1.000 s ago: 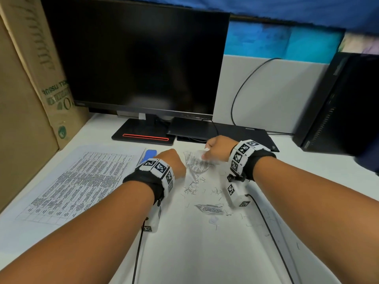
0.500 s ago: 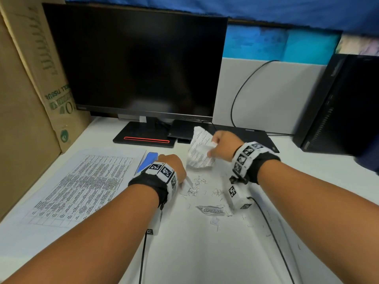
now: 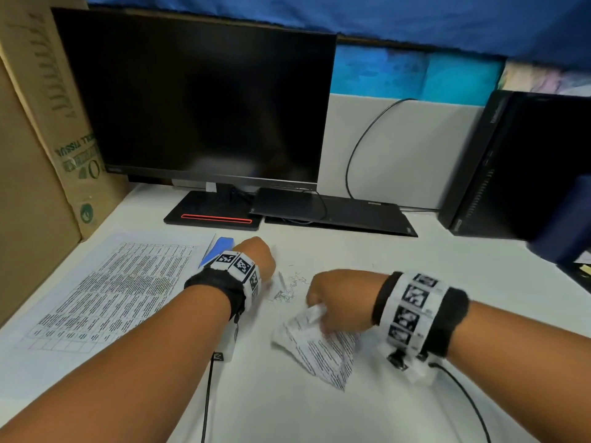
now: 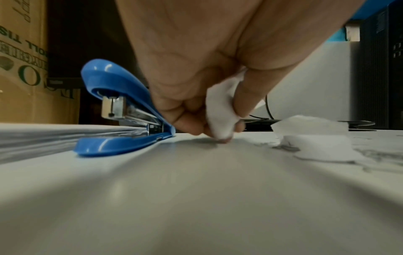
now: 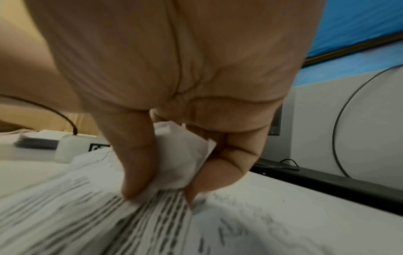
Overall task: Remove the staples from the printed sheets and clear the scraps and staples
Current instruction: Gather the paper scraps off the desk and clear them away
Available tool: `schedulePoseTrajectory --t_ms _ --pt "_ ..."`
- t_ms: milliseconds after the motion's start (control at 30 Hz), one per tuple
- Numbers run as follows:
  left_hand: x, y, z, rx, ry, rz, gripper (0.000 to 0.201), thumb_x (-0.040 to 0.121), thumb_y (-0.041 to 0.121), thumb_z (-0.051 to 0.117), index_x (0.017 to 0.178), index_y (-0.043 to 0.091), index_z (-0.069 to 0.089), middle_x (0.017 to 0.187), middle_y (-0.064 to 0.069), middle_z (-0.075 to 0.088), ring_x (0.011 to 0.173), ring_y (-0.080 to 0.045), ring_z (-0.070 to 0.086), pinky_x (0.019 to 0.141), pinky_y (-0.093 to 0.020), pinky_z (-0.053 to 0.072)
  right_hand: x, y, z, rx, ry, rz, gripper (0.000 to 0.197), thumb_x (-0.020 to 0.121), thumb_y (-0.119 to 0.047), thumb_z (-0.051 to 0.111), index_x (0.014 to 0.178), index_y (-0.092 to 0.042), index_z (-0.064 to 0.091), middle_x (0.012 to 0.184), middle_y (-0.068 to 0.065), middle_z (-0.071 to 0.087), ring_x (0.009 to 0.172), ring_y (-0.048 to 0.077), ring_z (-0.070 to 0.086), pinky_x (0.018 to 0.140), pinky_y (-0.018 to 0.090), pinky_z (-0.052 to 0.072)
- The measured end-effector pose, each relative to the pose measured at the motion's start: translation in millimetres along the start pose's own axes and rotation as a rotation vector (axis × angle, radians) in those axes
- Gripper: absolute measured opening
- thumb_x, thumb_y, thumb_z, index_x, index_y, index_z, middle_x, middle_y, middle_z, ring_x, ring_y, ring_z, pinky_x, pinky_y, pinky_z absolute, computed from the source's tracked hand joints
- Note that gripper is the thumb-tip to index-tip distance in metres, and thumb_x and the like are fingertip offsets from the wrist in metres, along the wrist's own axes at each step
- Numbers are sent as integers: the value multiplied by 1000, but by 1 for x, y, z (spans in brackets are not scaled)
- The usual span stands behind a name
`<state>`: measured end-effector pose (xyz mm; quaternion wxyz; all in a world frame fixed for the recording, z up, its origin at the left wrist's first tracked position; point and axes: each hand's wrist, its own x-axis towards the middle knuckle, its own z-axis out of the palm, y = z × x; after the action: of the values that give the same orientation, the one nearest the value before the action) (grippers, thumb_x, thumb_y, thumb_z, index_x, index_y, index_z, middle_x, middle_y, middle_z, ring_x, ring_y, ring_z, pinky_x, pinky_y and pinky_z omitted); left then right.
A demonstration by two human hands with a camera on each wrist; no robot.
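My right hand (image 3: 332, 298) pinches the crumpled top of a torn printed sheet (image 3: 319, 350) (image 5: 181, 158), whose loose end lies on the white desk (image 3: 351, 410). My left hand (image 3: 259, 254) (image 4: 209, 110) rests on the desk with a small white paper scrap (image 4: 220, 110) pinched between thumb and fingers. Loose staples (image 3: 287, 290) lie scattered between the two hands. Another paper scrap (image 4: 314, 138) lies to the right of the left hand. A blue stapler (image 3: 217, 249) (image 4: 122, 110) sits just left of the left hand. The printed sheets (image 3: 108, 289) lie flat at the left.
A black monitor (image 3: 198, 100) on its stand stands at the back, with a flat black device (image 3: 335, 212) beside it. A cardboard box (image 3: 41, 123) leans at the left. A black computer tower (image 3: 527, 161) stands at the right. Cables run from both wrists.
My right hand has carried the torn sheet from up near the monitor base down and toward me, onto the desk. The left hand has stayed near the stapler.
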<state>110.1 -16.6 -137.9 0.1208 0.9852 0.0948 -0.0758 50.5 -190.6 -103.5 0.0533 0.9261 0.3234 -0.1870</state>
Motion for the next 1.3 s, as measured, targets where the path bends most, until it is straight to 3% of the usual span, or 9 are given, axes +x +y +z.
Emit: schedulePoseTrajectory --t_ms 100,200,333,500,700,867,1000,1167,1300 --pt "0 -1 1 -45 1 23 31 98 8 40 122 -1 55 123 -17 58 110 -30 61 88 -33 49 11 -3 19 -65 35 2 18 84 -9 55 68 -16 53 70 -3 51 58 10 45 51 22 36" --pt "-4 -3 -1 -76 -17 64 12 92 14 48 94 9 59 112 -8 61 88 -20 58 66 -24 45 14 2 24 -6 88 20 25 85 -7 53 63 -19 48 72 -3 51 62 13 47 54 23 37" --pt "-10 -2 4 -113 -58 124 25 85 21 65 110 20 69 113 3 66 104 -20 63 86 -31 55 5 18 17 190 220 31 11 83 -21 60 84 -11 64 92 1 66 82 20 62 69 32 53" --pt "-16 -2 2 -14 -39 127 18 86 27 66 97 13 70 98 -3 70 88 -20 65 71 -26 51 -32 54 -16 601 467 78 19 78 -25 77 78 -11 65 70 -4 64 63 11 57 63 27 47" --pt "-29 1 -4 -219 35 115 16 85 23 61 96 12 65 97 -4 65 96 -24 65 72 -28 51 -88 97 -4 1398 637 70 39 87 4 63 124 -8 57 115 12 72 105 32 69 89 47 55" --pt "-50 3 -14 -220 154 283 16 91 30 59 101 18 58 104 1 62 94 -20 60 78 -32 51 -130 107 35 1745 639 80 38 93 0 52 127 -14 59 117 10 71 99 25 72 70 33 59" --pt "-72 14 -16 -119 96 401 15 93 16 55 99 29 55 93 6 63 69 -7 56 60 -19 45 -140 108 59 1981 735 105 35 92 0 51 124 -11 61 113 10 73 87 21 73 63 30 58" --pt "-90 29 0 81 -98 435 33 94 21 39 101 8 68 107 -6 67 102 -24 62 87 -32 50 -137 95 60 1927 746 115 35 93 1 53 125 -9 60 116 13 72 91 25 72 64 31 59" --pt "-92 33 16 173 -110 411 28 92 36 52 99 17 70 106 0 68 100 -19 61 89 -31 49 -144 89 58 1850 717 106 34 93 1 53 124 -9 62 114 13 72 92 25 72 63 31 58"
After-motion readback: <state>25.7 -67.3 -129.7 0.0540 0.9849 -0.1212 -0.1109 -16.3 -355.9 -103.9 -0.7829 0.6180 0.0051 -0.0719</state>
